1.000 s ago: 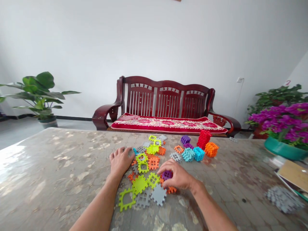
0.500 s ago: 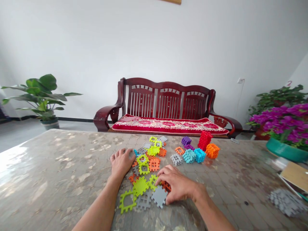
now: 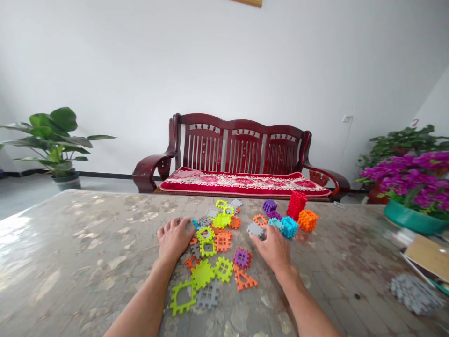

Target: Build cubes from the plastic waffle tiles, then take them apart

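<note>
My left hand (image 3: 174,238) lies flat on the table, its fingers apart, at the left edge of a spread of toothed building tiles. A small blue tile (image 3: 195,224) is beside its thumb. With my right hand (image 3: 271,245) I grip a solid grey tile (image 3: 255,229) near the stacks, and it covers the spot where a grey lattice tile lay. Close to that hand are a teal stack (image 3: 276,223), a blue stack (image 3: 289,227) and an orange frame tile (image 3: 260,219). Between my arms lie a purple window tile (image 3: 242,258), an orange triangular tile (image 3: 244,279) and several lime tiles (image 3: 202,274).
Farther back stand a red stack (image 3: 297,204), an orange stack (image 3: 307,220) and a purple stack (image 3: 269,206). Grey stacked tiles (image 3: 417,294) sit at the right, near a teal flower pot (image 3: 414,219). A wooden bench (image 3: 245,145) stands beyond the table.
My right hand has carried the solid grey tile from the near tiles away and rightward to the grey lattice tile. The purple window tile and orange triangular tile are uncovered. My left hand stays put.
</note>
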`<action>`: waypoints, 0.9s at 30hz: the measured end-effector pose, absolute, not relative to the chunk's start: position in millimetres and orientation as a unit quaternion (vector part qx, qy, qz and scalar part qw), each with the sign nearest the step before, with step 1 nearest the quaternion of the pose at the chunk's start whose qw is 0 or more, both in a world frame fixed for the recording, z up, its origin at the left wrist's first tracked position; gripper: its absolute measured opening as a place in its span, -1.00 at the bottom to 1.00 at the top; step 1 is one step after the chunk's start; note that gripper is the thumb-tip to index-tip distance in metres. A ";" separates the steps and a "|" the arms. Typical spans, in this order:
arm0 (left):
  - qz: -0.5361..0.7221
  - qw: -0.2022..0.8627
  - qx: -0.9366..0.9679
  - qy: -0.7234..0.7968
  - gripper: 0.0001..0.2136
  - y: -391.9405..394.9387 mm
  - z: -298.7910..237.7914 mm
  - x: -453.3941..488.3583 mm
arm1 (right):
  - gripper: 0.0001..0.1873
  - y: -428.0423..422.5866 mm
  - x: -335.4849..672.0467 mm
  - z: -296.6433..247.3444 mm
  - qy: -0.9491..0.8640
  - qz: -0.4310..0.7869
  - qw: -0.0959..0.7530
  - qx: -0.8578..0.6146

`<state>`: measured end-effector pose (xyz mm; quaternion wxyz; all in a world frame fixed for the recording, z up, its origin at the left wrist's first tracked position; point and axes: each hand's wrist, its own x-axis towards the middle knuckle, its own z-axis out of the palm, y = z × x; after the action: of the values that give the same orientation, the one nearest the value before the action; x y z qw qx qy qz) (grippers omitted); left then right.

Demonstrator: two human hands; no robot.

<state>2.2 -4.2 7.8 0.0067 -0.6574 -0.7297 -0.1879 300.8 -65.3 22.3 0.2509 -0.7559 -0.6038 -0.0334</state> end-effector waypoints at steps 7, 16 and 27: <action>-0.193 0.007 -0.656 -0.730 -0.57 -3.4 6.0 1.5 | -0.53 -60.6 297.8 29.9 -0.564 -0.053 0.171 -0.806; -0.193 0.003 -0.655 -0.730 -0.57 -3.2 6.2 1.4 | -0.51 -63.0 297.9 28.4 -0.577 -0.019 0.138 -0.805; -0.190 0.001 -0.656 -0.730 -0.57 -3.3 6.9 1.4 | -0.50 -64.5 296.2 27.2 -0.575 -0.018 0.114 -0.810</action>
<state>1.4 -3.3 6.9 0.0012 -0.6563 -0.7302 -0.1898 296.2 -64.5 27.2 0.1144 -0.8102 -0.5746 -0.0183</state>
